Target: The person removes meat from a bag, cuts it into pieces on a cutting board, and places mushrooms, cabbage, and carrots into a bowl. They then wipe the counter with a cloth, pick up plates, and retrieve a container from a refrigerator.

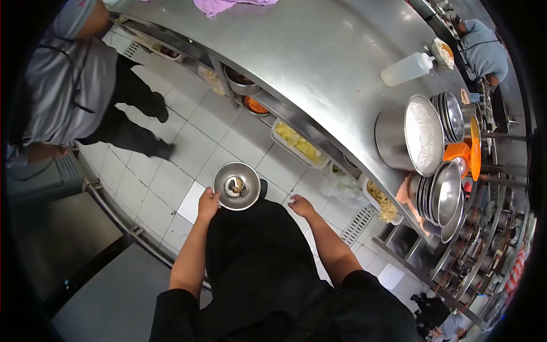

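Note:
My left hand [209, 203] grips the rim of a round metal bowl [254, 183] on its left side, holding it in front of me above the floor. Inside the bowl lie a few small dark, white and brownish food pieces [235, 187], too small to name. My right hand [301, 206] hangs in the air to the right of the bowl. Its fingers are loosely bent and a little apart, with nothing visible in them. Nearest to that hand, on a shelf under the counter, sits a white tub of yellow food pieces [297, 142].
A steel counter [319, 51] curves along the right, bearing a squeeze bottle [407, 69], a large pot of white contents [423, 137] and stacked metal bowls [444, 196]. Noodle-like strands [383, 202] fill a lower tub. Another person [85, 97] walks at left; metal cabinets [122, 296] stand lower left.

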A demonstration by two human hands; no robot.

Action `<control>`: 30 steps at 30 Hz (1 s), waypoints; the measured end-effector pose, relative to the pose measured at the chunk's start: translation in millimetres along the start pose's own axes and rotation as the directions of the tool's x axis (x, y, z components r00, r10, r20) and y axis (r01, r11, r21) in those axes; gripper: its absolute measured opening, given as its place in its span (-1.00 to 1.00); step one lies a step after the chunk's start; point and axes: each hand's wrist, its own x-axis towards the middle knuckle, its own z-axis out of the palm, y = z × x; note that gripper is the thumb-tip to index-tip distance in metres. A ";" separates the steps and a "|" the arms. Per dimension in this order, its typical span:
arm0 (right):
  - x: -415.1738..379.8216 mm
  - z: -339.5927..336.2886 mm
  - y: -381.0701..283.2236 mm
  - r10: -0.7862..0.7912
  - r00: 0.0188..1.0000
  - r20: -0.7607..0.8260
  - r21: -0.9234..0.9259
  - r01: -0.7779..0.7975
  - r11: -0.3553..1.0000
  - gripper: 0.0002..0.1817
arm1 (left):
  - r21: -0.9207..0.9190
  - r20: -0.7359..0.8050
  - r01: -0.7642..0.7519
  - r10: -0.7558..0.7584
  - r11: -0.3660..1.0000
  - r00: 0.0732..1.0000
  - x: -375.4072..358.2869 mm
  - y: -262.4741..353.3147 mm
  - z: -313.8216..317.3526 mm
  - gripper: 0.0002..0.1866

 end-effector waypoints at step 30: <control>177.9 12.4 -81.5 0.080 0.534 -0.842 0.203 0.176 0.963 -0.42 | 0.217 0.678 -0.290 0.070 0.932 0.731 268.6 82.7 196.9 -0.71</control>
